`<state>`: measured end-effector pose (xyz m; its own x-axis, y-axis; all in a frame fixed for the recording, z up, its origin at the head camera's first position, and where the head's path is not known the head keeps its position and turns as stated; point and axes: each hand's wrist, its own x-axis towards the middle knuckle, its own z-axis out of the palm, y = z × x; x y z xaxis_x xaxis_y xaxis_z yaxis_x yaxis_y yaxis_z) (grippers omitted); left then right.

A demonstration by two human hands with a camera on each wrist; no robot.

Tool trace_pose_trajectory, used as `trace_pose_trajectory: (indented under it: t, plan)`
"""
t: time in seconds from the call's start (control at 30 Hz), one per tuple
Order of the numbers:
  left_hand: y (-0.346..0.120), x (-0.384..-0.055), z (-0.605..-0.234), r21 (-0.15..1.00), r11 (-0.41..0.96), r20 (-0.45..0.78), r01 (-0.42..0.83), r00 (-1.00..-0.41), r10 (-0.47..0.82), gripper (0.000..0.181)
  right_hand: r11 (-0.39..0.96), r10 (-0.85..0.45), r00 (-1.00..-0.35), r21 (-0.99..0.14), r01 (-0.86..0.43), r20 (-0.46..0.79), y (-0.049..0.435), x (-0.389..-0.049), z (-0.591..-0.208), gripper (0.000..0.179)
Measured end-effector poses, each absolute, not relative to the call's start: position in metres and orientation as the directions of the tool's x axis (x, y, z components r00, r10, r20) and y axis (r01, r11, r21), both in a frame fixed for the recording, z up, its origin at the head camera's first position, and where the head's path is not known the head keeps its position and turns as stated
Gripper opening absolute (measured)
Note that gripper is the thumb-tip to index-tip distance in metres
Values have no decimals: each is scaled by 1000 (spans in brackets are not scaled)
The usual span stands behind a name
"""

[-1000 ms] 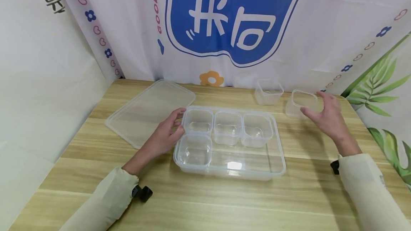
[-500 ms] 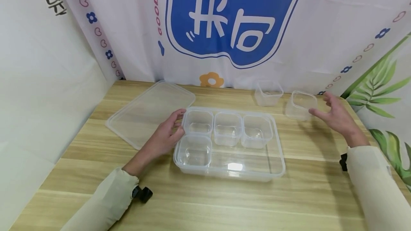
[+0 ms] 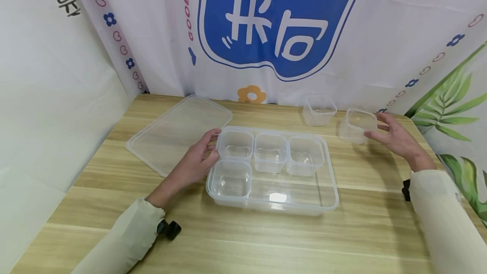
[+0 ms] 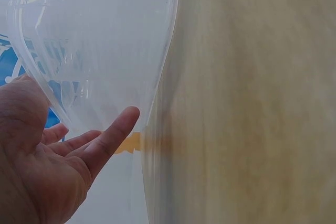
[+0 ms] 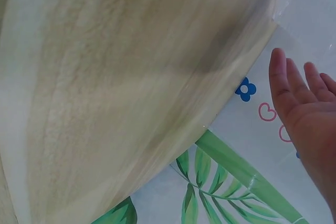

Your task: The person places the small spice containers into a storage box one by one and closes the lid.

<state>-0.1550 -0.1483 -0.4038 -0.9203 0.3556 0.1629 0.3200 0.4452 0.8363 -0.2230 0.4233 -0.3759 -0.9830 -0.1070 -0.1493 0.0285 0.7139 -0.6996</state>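
Cup of clear plastic (image 3: 354,133) stands upright toward the back right of the surface (image 3: 243,246), mouth up. At its right side is the right hand (image 3: 395,138), thumb by the near corner and the other fingers by the far one, set wide apart; whether they press on the wall is hard to tell. The right wrist view shows these fingers nearly straight, with only a faint, cut-off piece of clear plastic at the top right.

A second cup (image 3: 318,116) stands just to the left, a little farther back, close to the hanging banner (image 3: 160,24).

Nearer the middle, a large clear container (image 3: 331,172) holds four more cups, three along its far side and one in the near left corner; their lower edges blur together through the plastic. The left hand (image 3: 198,155) rests at the container's left end, fingers relaxed and slightly bent, its thumb partly hidden in the left wrist view.

Farther left lies a flat translucent lid (image 3: 179,126), its near right part covered by the left hand. Both sleeves (image 3: 121,234) run out of the head view, and the banner's top is cut off.
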Motion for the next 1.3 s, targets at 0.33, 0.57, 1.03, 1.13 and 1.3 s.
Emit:
trace_pose_trajectory:
  t: [0.33, 0.57, 1.03, 1.13, 1.3]
  plan:
    - [-149, -154, -400, 837, 456, 148, 304, -926, 347, 60, 703, -133, -979, -711, 18, -156, 417, -229, -375, 99]
    - [-149, -154, -402, 839, 451, 149, 305, -926, 347, 60, 704, -135, -979, -711, 12, -150, 415, -230, -377, 101]
    - [-149, -156, -404, 842, 436, 166, 318, -921, 352, 59, 711, -89, -988, -703, 24, -124, 413, -228, -380, 100]
    - [-148, -156, -404, 843, 433, 166, 320, -920, 355, 59, 716, -72, -991, -698, 28, -113, 412, -227, -381, 99]
    - [-149, -156, -405, 845, 431, 164, 316, -921, 355, 59, 717, -51, -992, -696, 42, -112, 411, -225, -382, 99]
